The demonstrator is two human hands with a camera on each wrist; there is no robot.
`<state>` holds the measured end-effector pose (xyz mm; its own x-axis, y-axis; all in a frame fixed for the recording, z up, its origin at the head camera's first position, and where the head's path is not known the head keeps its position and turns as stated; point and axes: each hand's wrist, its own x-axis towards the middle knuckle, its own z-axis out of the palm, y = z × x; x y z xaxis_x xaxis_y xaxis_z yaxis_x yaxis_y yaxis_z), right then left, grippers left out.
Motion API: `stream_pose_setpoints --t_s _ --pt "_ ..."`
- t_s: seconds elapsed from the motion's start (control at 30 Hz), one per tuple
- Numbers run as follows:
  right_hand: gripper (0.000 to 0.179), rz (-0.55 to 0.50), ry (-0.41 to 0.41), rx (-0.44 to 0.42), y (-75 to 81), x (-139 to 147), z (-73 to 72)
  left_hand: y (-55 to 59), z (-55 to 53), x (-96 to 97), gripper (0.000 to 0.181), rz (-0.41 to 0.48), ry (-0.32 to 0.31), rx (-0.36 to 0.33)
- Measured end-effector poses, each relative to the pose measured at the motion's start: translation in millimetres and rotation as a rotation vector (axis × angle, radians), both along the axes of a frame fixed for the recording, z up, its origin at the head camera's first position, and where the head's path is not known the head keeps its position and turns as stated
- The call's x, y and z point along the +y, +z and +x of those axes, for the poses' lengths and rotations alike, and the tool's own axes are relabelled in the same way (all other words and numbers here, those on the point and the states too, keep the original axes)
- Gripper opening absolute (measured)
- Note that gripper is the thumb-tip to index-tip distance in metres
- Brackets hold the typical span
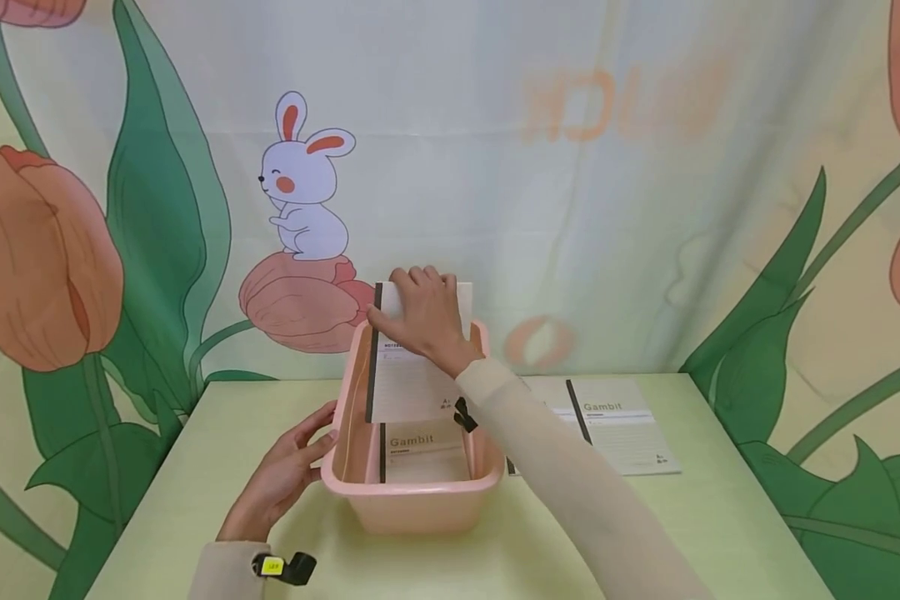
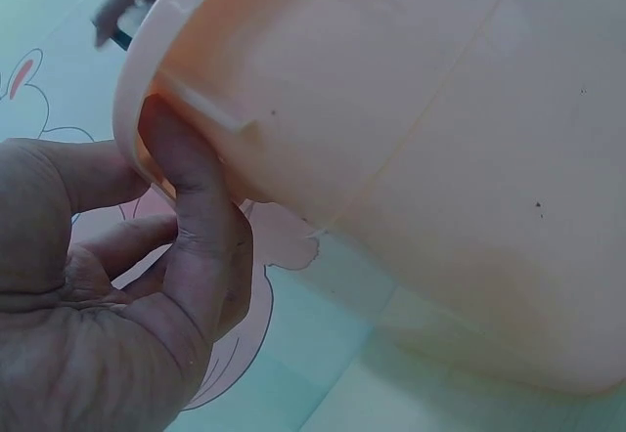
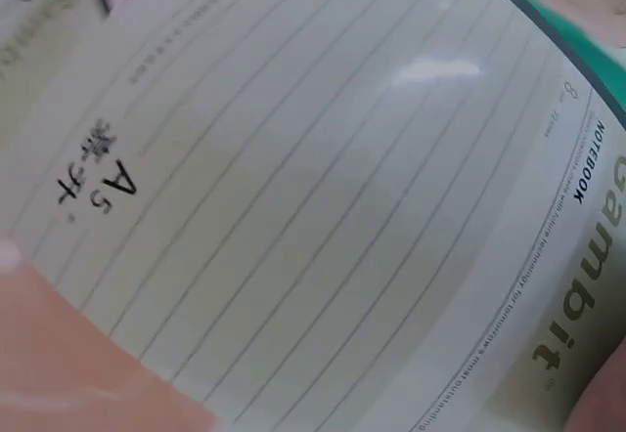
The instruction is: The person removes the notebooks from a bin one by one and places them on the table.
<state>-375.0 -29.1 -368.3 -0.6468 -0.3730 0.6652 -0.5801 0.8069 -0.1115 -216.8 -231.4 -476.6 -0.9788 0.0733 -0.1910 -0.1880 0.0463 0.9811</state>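
Left fingers pinch a tub containing a notebook, right fingers gripping another notebook above.

Dark-spined notebook tilts over the pink basin; another notebook lies inside.

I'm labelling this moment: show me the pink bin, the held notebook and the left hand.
Pink bin (image 1: 420,511), head view: front outer wall.
Held notebook (image 1: 411,390), head view: lower cover.
Left hand (image 1: 288,463), head view: its middle.
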Motion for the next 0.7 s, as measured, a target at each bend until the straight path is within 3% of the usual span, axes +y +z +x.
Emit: stream_pose_setpoints --t_s 0.17,0.43,0.57,0.7 --pt "0.044 -0.101 0.080 0.176 37.7 11.0 15.3 0.3 -2.9 -1.0 0.060 0.006 -0.001 0.008" --pt "0.044 -0.211 0.157 0.284 83.7 51.6 44.5 2.4 -4.8 -0.9 0.059 0.006 0.014 0.007" --pt "0.043 -0.270 0.167 0.322 86.0 87.9 57.3 1.6 -3.6 -0.5 0.058 0.013 0.013 0.014" --pt "0.043 -0.311 0.128 0.318 67.3 129.4 70.7 0.3 -1.3 -0.1 0.059 0.015 0.006 0.012"
